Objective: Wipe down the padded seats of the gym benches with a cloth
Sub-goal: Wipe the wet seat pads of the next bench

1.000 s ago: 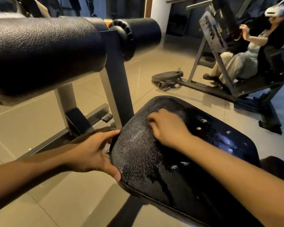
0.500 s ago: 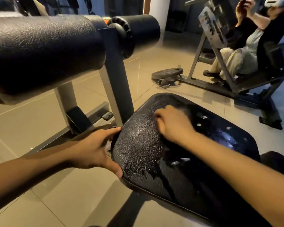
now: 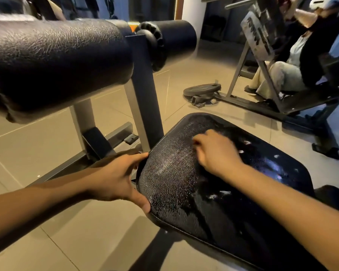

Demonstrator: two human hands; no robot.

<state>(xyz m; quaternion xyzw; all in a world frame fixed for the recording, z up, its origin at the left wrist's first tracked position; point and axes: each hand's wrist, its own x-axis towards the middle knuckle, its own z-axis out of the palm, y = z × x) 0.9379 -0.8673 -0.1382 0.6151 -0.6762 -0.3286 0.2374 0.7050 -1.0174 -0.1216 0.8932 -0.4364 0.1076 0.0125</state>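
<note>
Cracked black vinyl seat pad [image 3: 174, 182]: left hand [image 3: 114, 178] grips its edge; right hand [image 3: 217, 153] rests on top, fingers curled, contents unclear.

gym, a workout room with more than one machine. a big black padded roller [image 3: 57, 61] is sitting on a grey steel upright [image 3: 145, 94], and a second roller [image 3: 172, 40] is sticking out the other side. a cracked black vinyl seat pad [image 3: 233, 202] is lying low just beside that upright. a weight plate [image 3: 202, 89] is lying flat at the foot of another machine [image 3: 241, 63] with an angled steel frame. a person [image 3: 282, 77] is sitting in that machine. a beige tiled floor [image 3: 37, 143] is running under everything, with the frames resting straight on it. the back of the room is showing dark, too dim to read.
</note>
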